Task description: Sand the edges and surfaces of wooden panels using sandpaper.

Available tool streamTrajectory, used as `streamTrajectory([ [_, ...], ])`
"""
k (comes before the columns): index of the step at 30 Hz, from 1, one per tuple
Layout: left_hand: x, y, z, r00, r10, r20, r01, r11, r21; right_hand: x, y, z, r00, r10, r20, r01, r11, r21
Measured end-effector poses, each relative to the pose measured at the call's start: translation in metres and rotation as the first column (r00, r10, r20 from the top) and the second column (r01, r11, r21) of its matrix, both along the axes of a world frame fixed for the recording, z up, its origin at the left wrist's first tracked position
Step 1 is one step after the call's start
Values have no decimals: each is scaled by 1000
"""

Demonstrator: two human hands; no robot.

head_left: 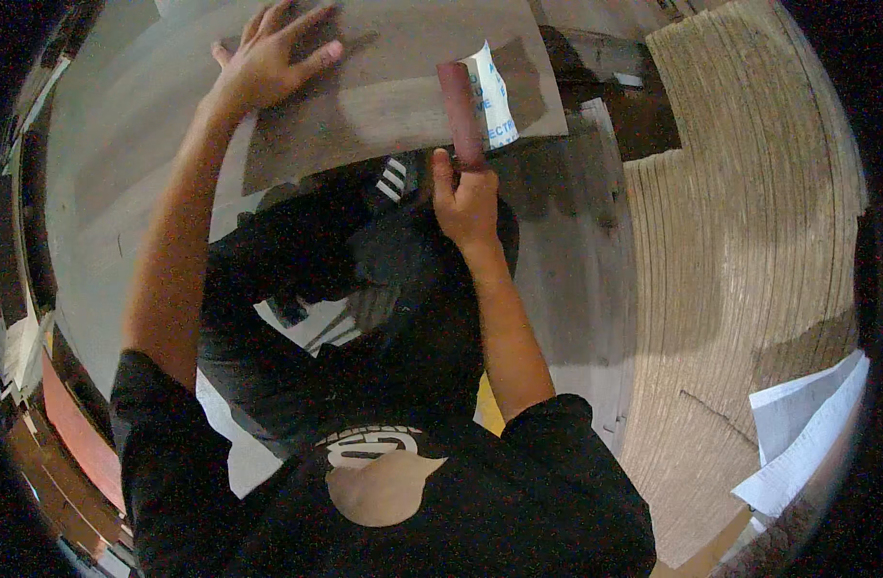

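My left hand [268, 63] lies with its fingers spread on a flat grey-brown board [383, 96] in front of me. In my right hand [467, 207] is a folded piece of sandpaper [461, 111], gripped at its lower end. One side of it is reddish brown. Its pale backing with blue print [494, 101] curls out on the right. The sandpaper stands up over the board's near right part. My right thumb points up along its left side.
Ribbed, wood-coloured sheets [740, 241] lie on the right. Folded white paper [807, 424] rests at their lower right. Below the board are my crossed legs in dark trousers [403, 260]. A reddish strip [80, 424] runs along the far left. Grey floor [566, 279] shows between me and the sheets.
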State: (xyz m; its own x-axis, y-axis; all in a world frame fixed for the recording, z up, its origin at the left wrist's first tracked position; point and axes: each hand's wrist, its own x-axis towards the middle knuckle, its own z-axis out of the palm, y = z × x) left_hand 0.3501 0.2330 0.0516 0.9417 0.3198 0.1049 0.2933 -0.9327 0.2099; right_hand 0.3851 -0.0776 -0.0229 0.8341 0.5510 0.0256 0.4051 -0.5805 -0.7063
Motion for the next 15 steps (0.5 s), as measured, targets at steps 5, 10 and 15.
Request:
streamTrajectory([
  [5,25,11,35,930,273,-248,-292,955,-44,-14,-1,-4,996,-3,92,14,994,-112],
  [10,27,8,38,909,321,-266,-348,935,-62,-36,1,-12,978,-74,195,50,991,122],
  [15,23,3,37,923,307,-230,-325,945,-44,-67,-29,-14,994,-110,-21,112,985,132],
])
